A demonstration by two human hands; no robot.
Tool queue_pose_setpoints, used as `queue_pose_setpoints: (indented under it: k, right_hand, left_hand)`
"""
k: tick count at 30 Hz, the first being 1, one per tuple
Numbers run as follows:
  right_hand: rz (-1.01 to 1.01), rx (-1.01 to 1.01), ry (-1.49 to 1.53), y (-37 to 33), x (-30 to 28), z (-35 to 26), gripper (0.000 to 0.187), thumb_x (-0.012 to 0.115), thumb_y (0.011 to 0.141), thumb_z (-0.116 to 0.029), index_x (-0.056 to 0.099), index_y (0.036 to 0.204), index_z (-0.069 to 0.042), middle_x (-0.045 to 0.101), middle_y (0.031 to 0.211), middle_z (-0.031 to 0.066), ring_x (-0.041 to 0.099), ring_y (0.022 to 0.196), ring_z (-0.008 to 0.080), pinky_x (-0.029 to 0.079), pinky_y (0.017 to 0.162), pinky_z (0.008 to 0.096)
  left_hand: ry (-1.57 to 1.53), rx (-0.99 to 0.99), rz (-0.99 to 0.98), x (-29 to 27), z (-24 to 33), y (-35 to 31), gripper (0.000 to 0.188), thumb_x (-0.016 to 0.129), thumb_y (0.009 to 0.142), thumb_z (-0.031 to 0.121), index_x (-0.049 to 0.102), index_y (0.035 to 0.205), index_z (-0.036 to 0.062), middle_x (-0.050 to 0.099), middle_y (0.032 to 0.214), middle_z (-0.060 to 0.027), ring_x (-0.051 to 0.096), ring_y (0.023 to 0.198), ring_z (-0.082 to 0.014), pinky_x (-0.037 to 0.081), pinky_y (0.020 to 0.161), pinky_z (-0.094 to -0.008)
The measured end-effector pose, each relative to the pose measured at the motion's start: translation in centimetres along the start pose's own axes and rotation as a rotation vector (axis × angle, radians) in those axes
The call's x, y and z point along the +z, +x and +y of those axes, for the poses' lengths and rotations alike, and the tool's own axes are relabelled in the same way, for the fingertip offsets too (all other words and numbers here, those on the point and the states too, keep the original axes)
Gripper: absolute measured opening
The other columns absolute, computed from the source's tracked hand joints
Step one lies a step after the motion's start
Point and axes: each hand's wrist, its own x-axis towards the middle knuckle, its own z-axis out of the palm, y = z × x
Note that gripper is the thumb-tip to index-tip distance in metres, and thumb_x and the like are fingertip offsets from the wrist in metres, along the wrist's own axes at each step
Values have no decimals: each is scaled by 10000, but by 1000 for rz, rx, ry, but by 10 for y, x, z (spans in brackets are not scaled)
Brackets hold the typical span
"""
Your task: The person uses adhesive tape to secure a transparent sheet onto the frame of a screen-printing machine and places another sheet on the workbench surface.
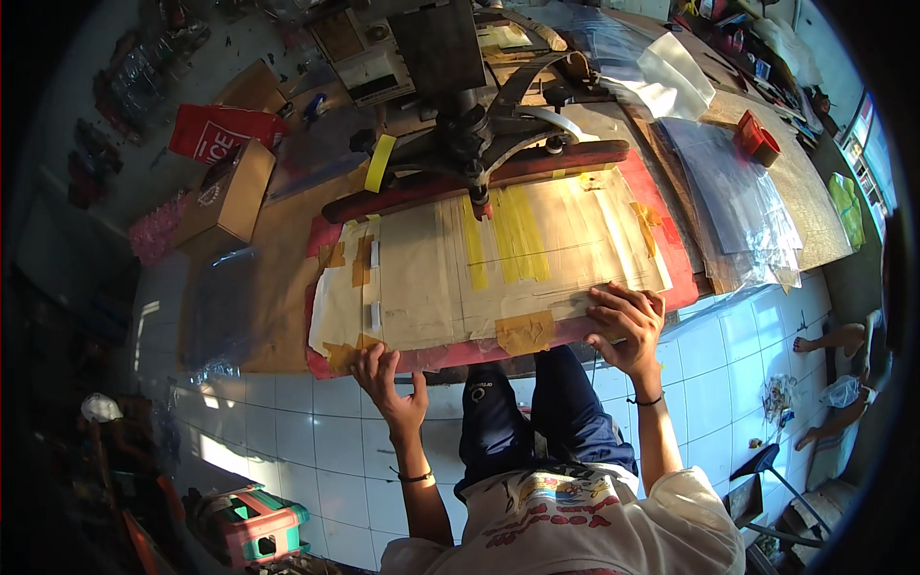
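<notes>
A wide tan board (422, 259) on a red base (671, 251) lies in front of me, patched with yellow and brown tape strips. My left hand (395, 388) touches its near left edge with the fingertips, fingers apart and the thumb stretched out to the side. At the near right corner, my right hand (628, 331) rests spread fingers on the board's top, its thumb beside the front edge. Neither hand holds anything loose. Above the board's far side stands a dark metal press (470, 144), its long red bar (565, 163) running across the board's back edge.
A cardboard box (225, 196) and a red bag (225, 132) sit on the left of the table. Clear plastic sheets (733, 192) and a red tape roll (757, 139) lie at right. On the tiled floor is a green and red stool (257, 525). Another person's legs (843, 379) show far right.
</notes>
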Motion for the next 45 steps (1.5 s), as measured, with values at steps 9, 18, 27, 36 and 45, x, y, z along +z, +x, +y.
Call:
queue_pose_setpoints:
  k: [9,18,27,36,45]
  right_hand:
    - [38,7,-11,0,3,-1,371,771,757,-523,746,922,-192,737,1129,-50,660,1085,189,380,940,362]
    - [56,4,-10,-1,3,-3,375,753,773,-544,744,907,-194,738,1122,-55,661,1079,184,365,936,355]
    - [66,30,-12,-4,7,-3,347,764,782,-501,737,932,-190,732,1141,-51,643,1108,184,344,957,358]
    - [64,26,-8,-6,8,-4,380,741,812,-501,734,941,-143,740,1119,-6,643,1105,222,333,979,374]
    - [70,32,-6,-7,9,-4,378,731,821,-508,735,934,-147,741,1119,-12,642,1097,217,329,973,371]
  left_hand:
    - [70,41,31,9,4,2,633,638,741,109,466,1350,109,442,1454,-166,332,1398,-445,143,1165,-670]
    - [138,62,80,20,-2,-6,654,619,753,135,443,1383,136,394,1490,-172,277,1433,-438,133,1159,-677]
    - [165,17,146,33,4,-4,574,580,758,112,472,1322,118,403,1478,-178,259,1433,-461,147,1144,-693]
    - [165,-14,204,39,9,-2,558,551,755,90,472,1308,108,399,1485,-186,260,1423,-490,153,1135,-706]
    - [171,6,206,38,9,-3,582,543,747,71,456,1321,114,392,1494,-187,253,1430,-486,152,1137,-704]
